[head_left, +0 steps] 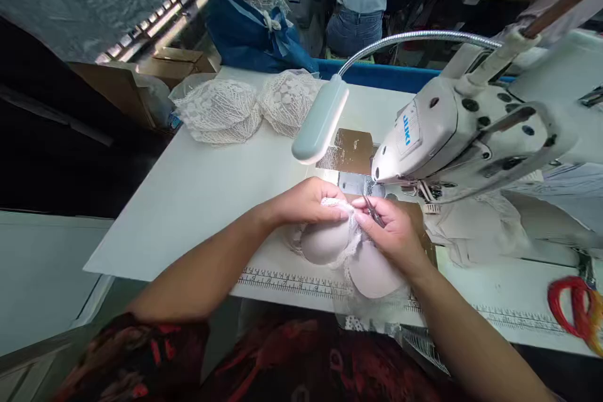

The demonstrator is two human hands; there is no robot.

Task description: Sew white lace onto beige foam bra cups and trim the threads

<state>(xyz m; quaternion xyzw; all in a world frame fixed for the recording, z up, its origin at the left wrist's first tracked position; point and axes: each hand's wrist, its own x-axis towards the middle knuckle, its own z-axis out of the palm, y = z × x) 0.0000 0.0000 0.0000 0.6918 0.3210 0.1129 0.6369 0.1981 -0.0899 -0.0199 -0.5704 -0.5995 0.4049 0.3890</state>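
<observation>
A pale bra (325,242) with moulded cups and lace trim lies at the front of the white table, in front of the sewing machine (414,132). My left hand (313,201) is closed on its lace edge, thumb on top. My right hand (389,226) pinches the same edge close by, and a small metal tool (374,210), like thread snips or tweezers, sits within its fingers. The second cup (374,269) hangs towards the table's front edge. My fingers cover part of the lace between the hands.
A lamp (320,119) on a bent neck hangs over the table. Stacked lace pieces (221,110) lie at the back left. Red-handled scissors (572,304) rest at the right, near a printed ruler tape (292,281). Beyond the table, a person (360,0) faces away.
</observation>
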